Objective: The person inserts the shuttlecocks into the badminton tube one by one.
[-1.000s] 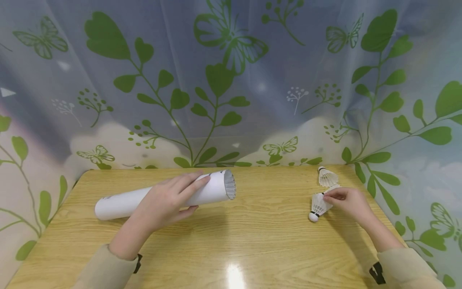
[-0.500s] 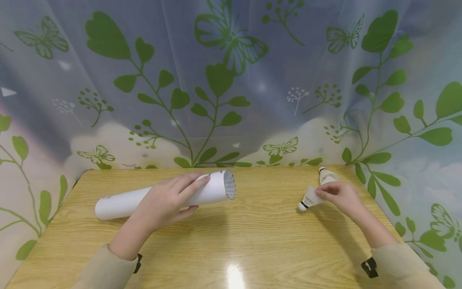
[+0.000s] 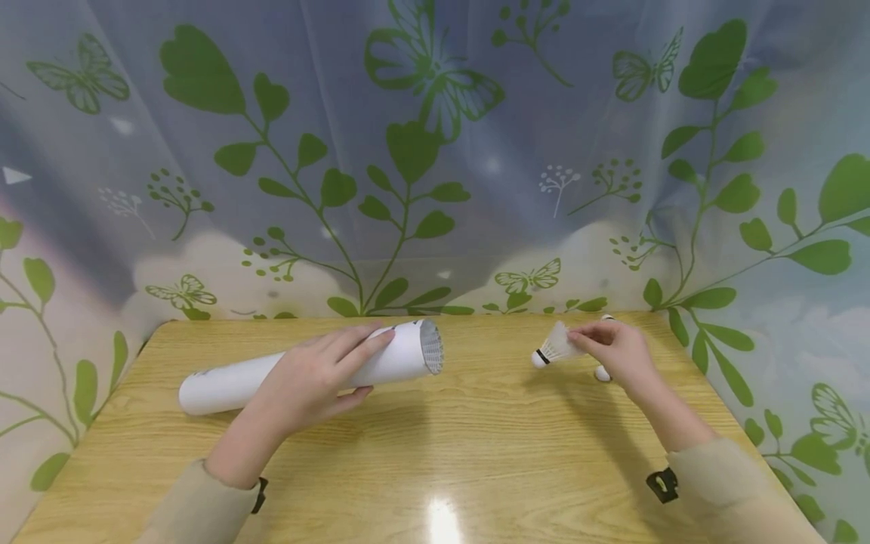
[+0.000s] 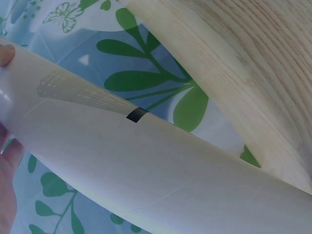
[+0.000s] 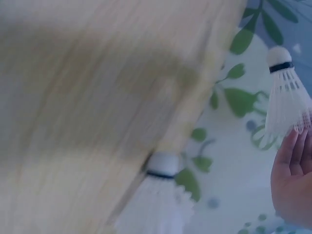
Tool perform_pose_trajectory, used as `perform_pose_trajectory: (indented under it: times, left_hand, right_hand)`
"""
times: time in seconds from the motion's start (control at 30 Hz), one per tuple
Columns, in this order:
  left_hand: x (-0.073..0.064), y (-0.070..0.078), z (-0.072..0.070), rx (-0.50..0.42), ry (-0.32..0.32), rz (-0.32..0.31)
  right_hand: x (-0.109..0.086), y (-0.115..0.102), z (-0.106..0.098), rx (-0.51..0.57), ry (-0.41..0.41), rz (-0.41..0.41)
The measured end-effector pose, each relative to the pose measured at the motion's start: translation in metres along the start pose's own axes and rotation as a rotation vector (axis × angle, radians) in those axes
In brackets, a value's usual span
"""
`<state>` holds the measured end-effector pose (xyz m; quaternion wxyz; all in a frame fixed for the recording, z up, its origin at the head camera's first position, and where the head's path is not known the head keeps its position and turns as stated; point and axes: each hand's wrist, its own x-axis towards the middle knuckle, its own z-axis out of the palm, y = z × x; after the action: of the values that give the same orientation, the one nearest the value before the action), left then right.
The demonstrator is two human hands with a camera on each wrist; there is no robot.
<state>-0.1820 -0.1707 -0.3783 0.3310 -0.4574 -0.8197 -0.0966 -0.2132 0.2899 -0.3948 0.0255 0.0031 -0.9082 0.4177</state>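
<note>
My left hand [image 3: 316,378] grips a white shuttlecock tube [image 3: 406,353] from above. The tube lies aslant, its open end facing right and casting a shadow on the tabletop. A printed shuttlecock picture shows on its side in the left wrist view. With thumb and fingertips my right hand [image 3: 625,359] pinches a white shuttlecock [image 3: 559,344] by the feather skirt, cork pointing left towards the tube. This held shuttlecock [image 5: 287,97] has a black band below its cork. Behind the right hand, a second shuttlecock [image 3: 603,374] and a third one [image 3: 608,318] are mostly hidden.
The wooden table [image 3: 448,438] reaches back to a curtain [image 3: 435,227] printed with leaves and butterflies. Another shuttlecock [image 5: 158,195] lies near the table edge in the right wrist view.
My right hand has lifted the pinched shuttlecock off the right-hand group and carried it left and up, its cork turning towards the tube. The left hand and tube have stayed put.
</note>
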Motion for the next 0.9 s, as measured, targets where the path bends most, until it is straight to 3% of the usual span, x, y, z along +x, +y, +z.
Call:
perform_pose_trajectory:
  times: [0.17,0.37,0.67,0.9]
  left_hand:
    - [0.001,0.0,0.0,-0.001,-0.002,0.0]
    - [0.002,0.001,0.001,0.0,-0.001,0.003]
    - [0.003,0.001,0.001,0.003,-0.009,-0.004]
    - [0.003,0.001,0.001,0.008,-0.008,-0.01]
  right_hand:
    - [0.003,-0.023,0.01,0.098,0.044,-0.015]
    - [0.005,-0.052,0.019,0.218,0.072,-0.1]
    - [-0.001,-0.094,0.027,0.389,0.074,-0.213]
    - [-0.009,-0.119,0.033,0.442,0.049,-0.267]
